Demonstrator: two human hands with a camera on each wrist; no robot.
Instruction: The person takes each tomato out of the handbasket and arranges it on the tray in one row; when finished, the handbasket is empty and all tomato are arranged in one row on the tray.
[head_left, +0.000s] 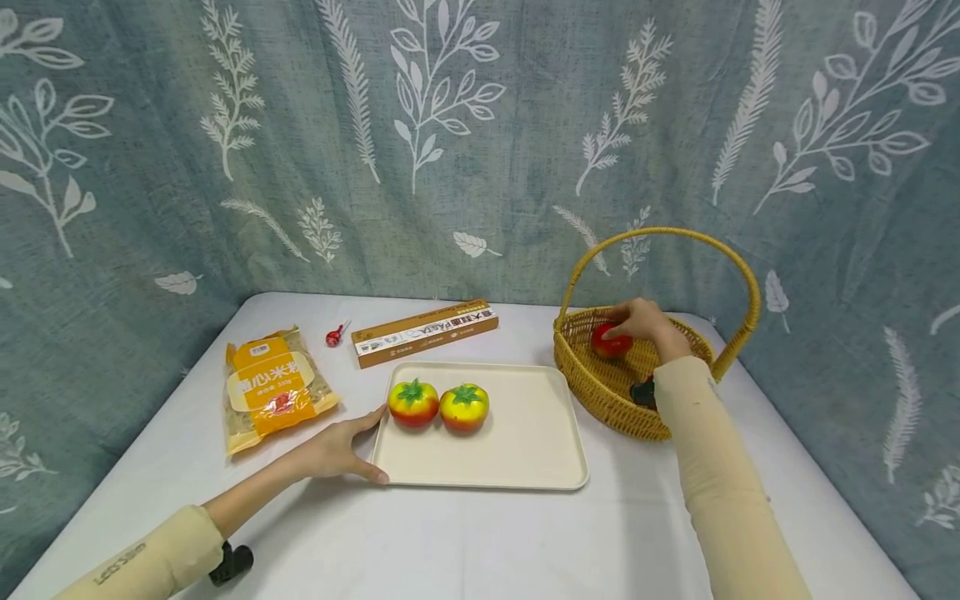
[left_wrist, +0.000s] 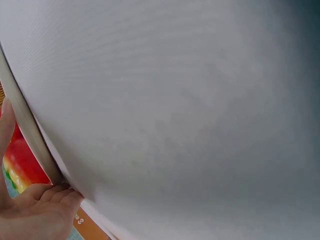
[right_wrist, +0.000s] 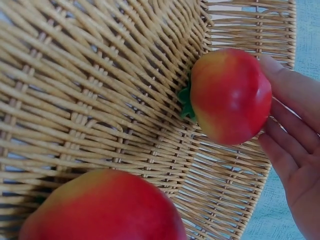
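Note:
My right hand reaches into a wicker basket and holds a red toy tomato between thumb and fingers. Its green leaf faces the woven side. A second red-and-yellow fruit is nearer the camera in the right wrist view; in the head view the forearm seems to hide it. Spread along the left end of a cream tray, my left hand touches the rim with fingers and thumb. On the tray, a toy tomato and another toy tomato sit side by side, leaves up.
An orange-labelled grain bag lies left of the tray. Behind it are a red lollipop and a brown pasta box. The basket's tall handle arches over the right hand. Patterned curtains stand behind the white table.

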